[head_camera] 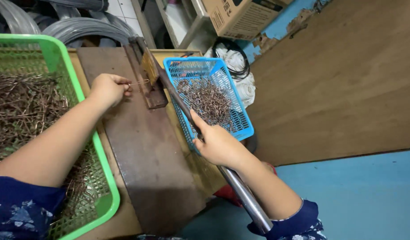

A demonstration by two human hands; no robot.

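My left hand [109, 88] pinches a thin copper-coloured wire piece [139, 82] and holds its tip against the rusty metal block [148, 84] of a bench press tool. My right hand [217, 143] is closed around the tool's long metal lever [240, 191], which runs from the block down toward me. The tool sits on a dark brown metal plate [147, 155].
A green mesh basket [102, 155] full of straight wire pieces is at my left. A blue mesh basket [241, 119] with several bent wire pieces stands right of the lever. Wire coils [80, 27], a cardboard box [240, 15] and a wooden panel [347, 80] lie beyond.
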